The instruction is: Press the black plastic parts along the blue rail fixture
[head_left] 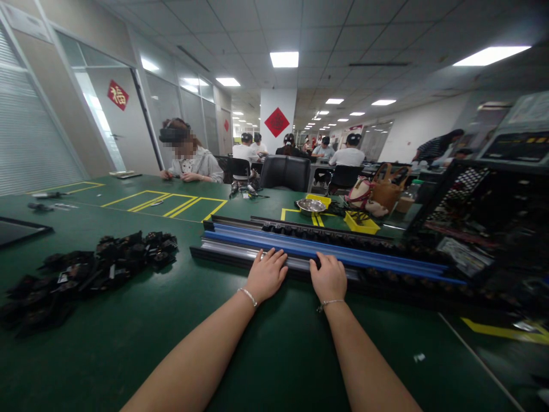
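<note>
My left hand (266,273) lies with its fingers spread on the near rail, a long dark-edged channel with a silvery inside (227,250). To its right, my right hand (328,277) rests over the near edge of the same rail, fingers slightly bent and thumb apart; its fingertips are partly hard to see. Just behind runs a long blue channel (266,238), close to the right fingertips. Beyond the blue channel is another dark rail (295,229) with small black parts along it. The rails slant away to the right, where their ends are dark and blurred.
Small black parts (115,263) lie heaped on the green table (180,343) at left. A metal bowl (311,205) and a yellow tray (361,222) stand behind the rails. A dark rack (472,212) rises at right. Across the table sits a person (193,163).
</note>
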The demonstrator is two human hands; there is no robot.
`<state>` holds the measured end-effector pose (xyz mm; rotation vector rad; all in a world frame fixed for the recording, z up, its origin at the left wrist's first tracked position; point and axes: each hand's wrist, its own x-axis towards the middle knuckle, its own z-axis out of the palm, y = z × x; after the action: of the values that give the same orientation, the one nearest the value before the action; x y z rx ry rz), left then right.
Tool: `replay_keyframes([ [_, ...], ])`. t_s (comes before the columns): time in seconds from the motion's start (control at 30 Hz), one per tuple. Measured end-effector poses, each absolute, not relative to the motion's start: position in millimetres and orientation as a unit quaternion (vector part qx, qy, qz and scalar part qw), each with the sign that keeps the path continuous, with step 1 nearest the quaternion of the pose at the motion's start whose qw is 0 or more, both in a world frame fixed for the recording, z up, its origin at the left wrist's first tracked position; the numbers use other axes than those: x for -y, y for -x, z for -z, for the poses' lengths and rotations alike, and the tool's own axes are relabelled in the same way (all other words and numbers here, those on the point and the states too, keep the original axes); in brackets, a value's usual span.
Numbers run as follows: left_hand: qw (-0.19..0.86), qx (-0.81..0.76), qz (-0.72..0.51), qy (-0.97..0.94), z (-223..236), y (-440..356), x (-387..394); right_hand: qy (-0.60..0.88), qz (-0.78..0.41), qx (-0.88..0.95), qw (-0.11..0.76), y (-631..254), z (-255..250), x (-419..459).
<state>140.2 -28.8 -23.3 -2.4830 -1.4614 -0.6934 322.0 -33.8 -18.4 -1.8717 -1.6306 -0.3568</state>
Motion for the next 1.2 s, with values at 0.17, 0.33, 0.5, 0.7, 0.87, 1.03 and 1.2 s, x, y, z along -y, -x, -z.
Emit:
replay_keyframes([
  [0.17,0.087,0.476,0.228,0.845,25.5,-141.2,31.3,0.704,0.133,0.623,0.314,-320.2,17.3,34.5],
  [0.33,0.088,0.476,0.217,0.848,24.6,-140.0,31.9,0.702,0.131,0.625,0.314,-318.2,16.5,35.3],
  [0.5,0.091,0.475,0.214,0.849,25.0,-140.0,31.9,0.698,0.132,0.626,0.322,-318.0,16.6,34.8],
  [0.7,0.092,0.471,0.216,0.85,25.5,-140.5,32.2,0.694,0.13,0.626,0.33,-318.4,17.3,34.6],
  [0.87,0.095,0.473,0.218,0.848,26.0,-141.6,33.2,0.683,0.132,0.636,0.334,-316.8,18.6,33.9],
  [1.03,0.098,0.474,0.213,0.849,25.9,-142.0,34.0,0.68,0.131,0.639,0.335,-314.2,18.5,34.4],
  [1.2,0.098,0.474,0.207,0.851,23.9,-143.6,36.2,0.676,0.126,0.64,0.342,-313.4,18.5,34.5],
])
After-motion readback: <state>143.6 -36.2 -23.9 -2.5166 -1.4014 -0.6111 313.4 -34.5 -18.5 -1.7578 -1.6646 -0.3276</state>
